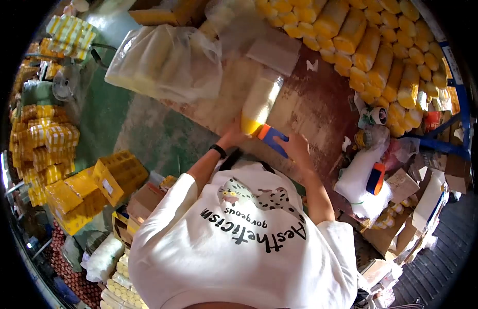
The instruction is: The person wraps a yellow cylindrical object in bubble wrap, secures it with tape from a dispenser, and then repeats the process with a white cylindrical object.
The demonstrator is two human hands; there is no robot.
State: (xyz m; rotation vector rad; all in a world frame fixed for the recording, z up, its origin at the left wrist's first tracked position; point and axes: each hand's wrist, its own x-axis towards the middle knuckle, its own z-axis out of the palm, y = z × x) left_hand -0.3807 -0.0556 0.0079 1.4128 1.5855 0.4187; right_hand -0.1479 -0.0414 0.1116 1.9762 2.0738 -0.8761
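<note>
A long cylindrical bundle in clear film, with a rounded yellow near end, lies on the work table. My left hand is closed against the left of that yellow end, its fingers partly hidden. In my right hand is a flat blue-and-orange block, whose exact kind I cannot make out. Its orange edge faces the bundle's near end, touching or very close. Beyond my left hand, a large clear plastic bag rests on the table.
Yellow-ended wrapped bundles are piled at the far right. On the right lie a white plastic roll and another orange-and-blue item, near open cartons. Yellow-taped boxes stand at left beside stacked yellow packs.
</note>
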